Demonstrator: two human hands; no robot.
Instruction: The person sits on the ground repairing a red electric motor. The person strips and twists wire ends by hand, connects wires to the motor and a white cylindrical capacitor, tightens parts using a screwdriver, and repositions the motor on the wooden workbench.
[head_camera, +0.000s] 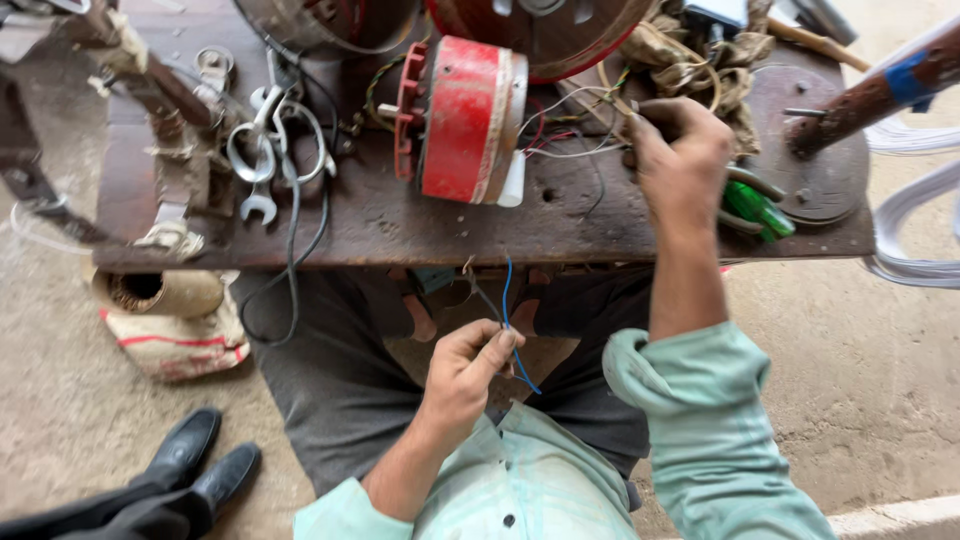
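My left hand (470, 362) is below the bench edge, over my lap, pinching a thin blue wire (508, 300) that stands up from the fingers, with a dark strand beside it. My right hand (680, 160) reaches onto the dark wooden bench (420, 220), its fingers closed around loose wires (575, 125) trailing from a red motor (462, 118) that lies on its side. A green-handled tool (757, 208) lies just right of that hand, partly under it.
Scissors (300, 135) and a spanner (258, 207) lie on the bench's left part, with a dark cable hanging off the edge. A rag pile (690, 55) sits behind my right hand. A rusty pipe (880, 95) and white cables lie right. Another person's black shoes (200, 460) rest lower left.
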